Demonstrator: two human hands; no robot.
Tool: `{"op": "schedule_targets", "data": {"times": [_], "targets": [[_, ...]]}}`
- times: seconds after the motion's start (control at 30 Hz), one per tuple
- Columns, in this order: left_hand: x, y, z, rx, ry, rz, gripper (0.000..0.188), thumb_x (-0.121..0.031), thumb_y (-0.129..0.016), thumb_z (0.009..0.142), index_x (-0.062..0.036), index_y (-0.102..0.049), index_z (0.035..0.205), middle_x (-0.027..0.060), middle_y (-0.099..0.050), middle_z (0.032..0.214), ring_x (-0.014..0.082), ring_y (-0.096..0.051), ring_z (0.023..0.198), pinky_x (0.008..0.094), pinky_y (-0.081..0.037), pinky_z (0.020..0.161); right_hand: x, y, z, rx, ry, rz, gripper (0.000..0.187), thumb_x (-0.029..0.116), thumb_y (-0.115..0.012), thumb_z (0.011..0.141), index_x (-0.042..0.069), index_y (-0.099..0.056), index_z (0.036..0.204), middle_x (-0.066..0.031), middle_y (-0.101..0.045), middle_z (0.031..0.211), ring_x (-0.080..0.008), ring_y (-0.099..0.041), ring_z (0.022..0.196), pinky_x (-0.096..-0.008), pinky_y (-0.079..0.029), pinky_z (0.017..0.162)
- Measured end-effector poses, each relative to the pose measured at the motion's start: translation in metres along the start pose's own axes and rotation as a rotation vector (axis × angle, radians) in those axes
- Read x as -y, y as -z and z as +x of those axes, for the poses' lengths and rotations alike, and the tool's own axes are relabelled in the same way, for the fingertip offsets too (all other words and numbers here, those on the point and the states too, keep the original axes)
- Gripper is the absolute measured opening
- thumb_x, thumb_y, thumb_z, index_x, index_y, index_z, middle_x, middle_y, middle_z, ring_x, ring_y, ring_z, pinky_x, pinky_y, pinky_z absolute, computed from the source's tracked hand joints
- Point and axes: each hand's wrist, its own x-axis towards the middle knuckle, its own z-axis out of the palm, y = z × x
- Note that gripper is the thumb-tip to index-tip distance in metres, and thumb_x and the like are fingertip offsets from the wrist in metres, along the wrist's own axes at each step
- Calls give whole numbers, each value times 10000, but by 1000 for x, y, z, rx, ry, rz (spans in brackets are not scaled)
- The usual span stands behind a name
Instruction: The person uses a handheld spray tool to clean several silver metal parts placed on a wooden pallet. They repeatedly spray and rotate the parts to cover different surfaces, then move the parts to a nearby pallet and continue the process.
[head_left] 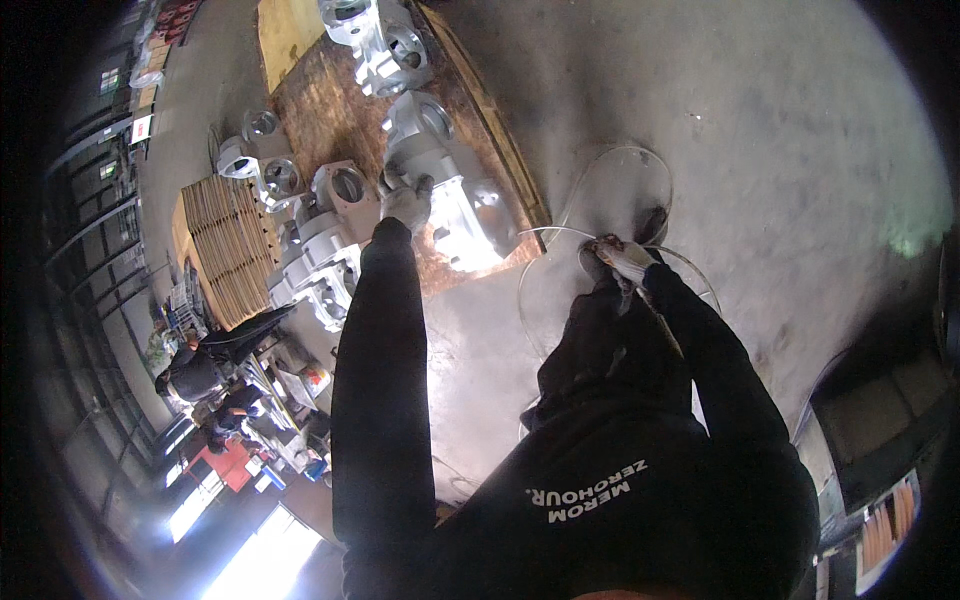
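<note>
A large silver-grey metal casting (455,185) with round openings lies near the right edge of a worn wooden board (335,115). My left hand (408,203), in a pale glove, grips its left side, the arm stretched out. My right hand (628,258), also gloved, is closed round an air blow gun (601,243), its body mostly hidden by the fingers. Its thin, bent nozzle (555,230) points left toward the casting's lower end, where bright glare hides detail. A thin clear hose (640,150) loops on the floor around the right hand.
Another casting (380,45) lies at the board's far end. Several more castings (325,240) stand to the left, near a stack of brown slatted sheets (228,250). A person (195,372) is farther off at lower left, by a cluttered work area. Grey concrete floor (780,150) stretches right.
</note>
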Motion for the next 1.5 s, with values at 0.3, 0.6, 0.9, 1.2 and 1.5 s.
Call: {"op": "schedule_targets", "data": {"times": [0.3, 0.6, 0.9, 1.2, 1.5], "targets": [[22, -2, -5, 52, 73, 12, 985, -542, -523, 902, 41, 29, 1472, 307, -86, 1520, 463, -328, 1342, 450, -349, 1087, 85, 72, -24, 64, -229, 360, 376, 361, -460, 1015, 23, -605, 936, -34, -590, 763, -161, -588, 752, -334, -471, 707], [18, -3, -4, 85, 108, -23, 1027, -563, -512, 891, 52, 65, 1476, 297, -55, 1533, 454, -186, 1409, 444, -271, 1140, 139, 68, -6, 83, -300, 465, 435, 445, -467, 1003, 43, -615, 1078, -41, -647, 926, -122, -585, 843, -274, -453, 743], [11, 9, -12, 131, 158, -52, 953, -611, -403, 918, 7, 24, 1503, 289, -35, 1559, 437, -78, 1446, 446, -210, 1167, 190, 74, 32, 154, -523, 449, 509, 541, -459, 974, 71, -653, 954, -28, -612, 739, -115, -550, 594, -288, -428, 543], [18, 4, -10, 88, 155, -10, 990, -534, -538, 897, -20, 54, 1501, 261, -42, 1557, 471, -290, 1369, 460, -326, 1108, 202, 75, 56, 267, -567, 423, 447, 512, -466, 979, 100, -632, 943, -12, -549, 670, -141, -477, 473, -315, -362, 456], [19, 2, -11, 79, 132, -22, 1005, -544, -507, 910, 30, 90, 1478, 322, -78, 1528, 486, -282, 1369, 443, -315, 1113, 118, 42, 80, 246, -320, 458, 411, 461, -481, 984, 70, -605, 968, -49, -595, 775, -157, -578, 708, -326, -444, 594]]}}
